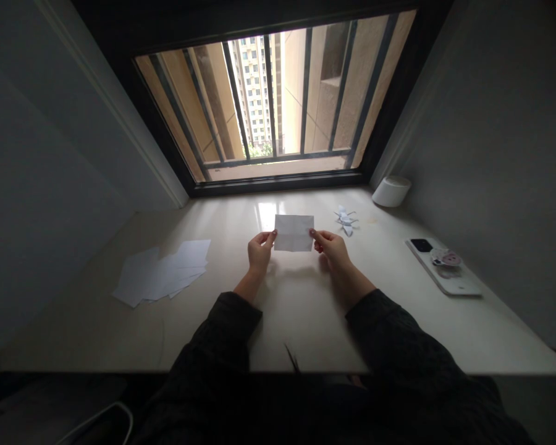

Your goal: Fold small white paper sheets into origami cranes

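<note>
A small white sheet of paper [294, 232] with fold creases is held up above the pale desk [306, 309], in front of the window. My left hand [259, 250] pinches its left edge, and my right hand [331, 247] pinches its right edge. Both hands are closed on the paper, with dark sleeves covering my forearms.
A fanned stack of white sheets [162, 272] lies at the left. A small folded paper figure [346, 219] sits right of the held sheet. A white round container [391, 190] stands at the back right corner, and a white phone [445, 267] lies by the right wall.
</note>
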`<state>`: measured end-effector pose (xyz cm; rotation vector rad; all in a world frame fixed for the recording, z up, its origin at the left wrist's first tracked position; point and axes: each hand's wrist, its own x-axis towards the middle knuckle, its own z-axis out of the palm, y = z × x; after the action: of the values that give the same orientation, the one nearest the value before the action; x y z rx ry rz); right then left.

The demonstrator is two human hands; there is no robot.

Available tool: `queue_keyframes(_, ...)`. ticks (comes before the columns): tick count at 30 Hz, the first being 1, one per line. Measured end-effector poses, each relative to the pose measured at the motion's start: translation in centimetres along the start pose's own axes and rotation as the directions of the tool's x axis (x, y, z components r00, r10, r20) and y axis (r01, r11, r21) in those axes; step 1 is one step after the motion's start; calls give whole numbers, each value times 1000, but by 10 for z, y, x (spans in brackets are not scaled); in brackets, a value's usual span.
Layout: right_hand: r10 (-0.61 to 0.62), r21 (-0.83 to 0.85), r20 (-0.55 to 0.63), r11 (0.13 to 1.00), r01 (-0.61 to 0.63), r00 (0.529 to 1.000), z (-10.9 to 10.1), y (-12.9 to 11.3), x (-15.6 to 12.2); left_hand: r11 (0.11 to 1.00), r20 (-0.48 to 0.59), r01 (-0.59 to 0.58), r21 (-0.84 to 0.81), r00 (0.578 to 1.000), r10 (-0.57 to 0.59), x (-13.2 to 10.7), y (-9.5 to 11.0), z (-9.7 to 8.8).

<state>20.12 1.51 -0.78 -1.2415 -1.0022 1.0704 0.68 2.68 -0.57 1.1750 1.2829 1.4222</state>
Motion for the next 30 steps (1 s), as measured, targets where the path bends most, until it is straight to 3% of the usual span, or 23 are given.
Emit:
queue_keyframes(5, -64, 19, -25, 998, 65, 998, 3, -2, -2, 994, 54, 93, -57, 994, -90, -3, 4, 3)
queue_keyframes(12, 53, 198, 228, 975, -99, 972, 13, 3, -4, 987, 26, 113, -115, 994, -111, -5, 4, 5)
queue_keyframes(20, 71, 275, 188, 954, -122, 980, 2, 5, 5, 936, 173, 262, -234, 959, -226, -3, 17, 4)
queue_keyframes(30, 156, 367, 70, 914, -171, 985, 3, -1, 3, 909, 273, 381, -168, 904, -329, 0, 16, -2)
